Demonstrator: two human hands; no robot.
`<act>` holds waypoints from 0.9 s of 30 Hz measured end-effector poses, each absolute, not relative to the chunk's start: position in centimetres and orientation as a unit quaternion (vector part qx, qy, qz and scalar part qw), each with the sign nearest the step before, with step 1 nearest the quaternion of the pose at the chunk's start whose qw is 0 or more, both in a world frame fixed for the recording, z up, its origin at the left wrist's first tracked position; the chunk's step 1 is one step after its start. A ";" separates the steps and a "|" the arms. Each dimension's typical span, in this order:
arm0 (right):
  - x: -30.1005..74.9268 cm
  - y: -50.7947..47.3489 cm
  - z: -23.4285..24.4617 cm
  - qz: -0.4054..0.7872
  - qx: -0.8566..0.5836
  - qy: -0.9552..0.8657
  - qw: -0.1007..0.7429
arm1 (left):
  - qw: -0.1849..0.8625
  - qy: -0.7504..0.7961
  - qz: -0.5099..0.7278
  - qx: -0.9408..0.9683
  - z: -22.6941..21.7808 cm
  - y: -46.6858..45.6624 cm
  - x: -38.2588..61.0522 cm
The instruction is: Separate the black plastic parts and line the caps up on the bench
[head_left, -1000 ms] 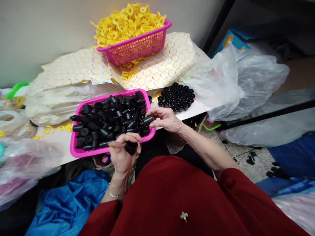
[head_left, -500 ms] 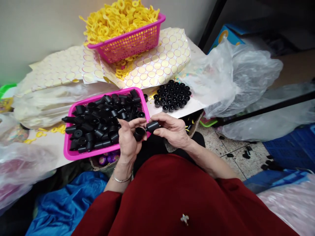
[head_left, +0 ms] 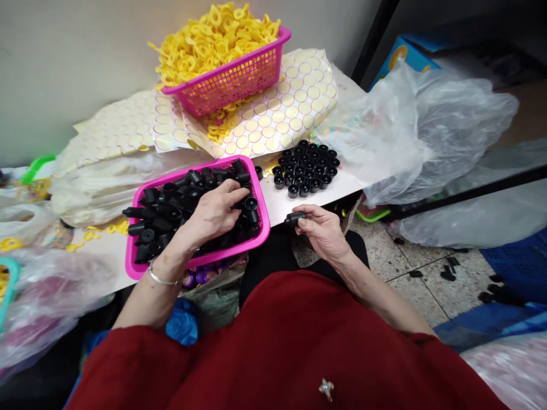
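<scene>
The left hand (head_left: 216, 212) is over the right part of the front pink basket (head_left: 261, 229), with bent fingers down among loose black parts (head_left: 171, 212). The pictures do not show whether its grip is clamped on one of them or only touching, so I cannot tell. The right hand (head_left: 323, 228) has its grip together on a black piece (head_left: 294, 218), pinched between thumb and fingers just past the front edge of the counter (head_left: 277, 203), near the basket's right end. The piece lies roughly level, its narrow tip pointing left. Beyond it, a group of black cups (head_left: 305, 169) stands close together on the counter, openings up and apart from both hands. The step in hand looks like picking out a part on the left while the right holds its piece ready. From here, the next move seems to call for the left fingers to separate one part from the jumble, with the right pinch kept steady.
</scene>
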State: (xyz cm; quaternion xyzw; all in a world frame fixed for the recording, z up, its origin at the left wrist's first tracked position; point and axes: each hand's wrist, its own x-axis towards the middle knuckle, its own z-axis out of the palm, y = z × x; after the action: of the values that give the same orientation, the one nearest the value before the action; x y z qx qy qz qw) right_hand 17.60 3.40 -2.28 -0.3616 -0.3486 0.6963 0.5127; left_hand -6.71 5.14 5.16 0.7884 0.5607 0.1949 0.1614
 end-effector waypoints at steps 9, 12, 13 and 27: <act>16.9 3.6 -1.9 0.720 -0.333 -0.334 0.510 | 0.132 0.507 0.091 0.847 2.8 8.5 -6.8; 16.7 4.2 -1.5 0.732 -0.312 -0.315 0.516 | 0.238 0.536 0.255 0.769 2.8 8.0 -7.5; 16.6 4.4 -1.4 0.737 -0.304 -0.310 0.518 | 0.282 0.548 0.292 0.731 3.0 7.7 -7.4; 15.4 4.5 -0.4 0.693 -0.267 -0.379 0.552 | 0.462 0.514 0.409 0.595 3.0 6.0 -4.4</act>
State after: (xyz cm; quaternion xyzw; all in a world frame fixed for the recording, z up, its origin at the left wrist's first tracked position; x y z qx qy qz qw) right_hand 15.42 4.47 -0.38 -0.2674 -0.3789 0.6930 0.5520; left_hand -4.38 5.98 3.02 0.5954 0.5144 0.4092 0.4620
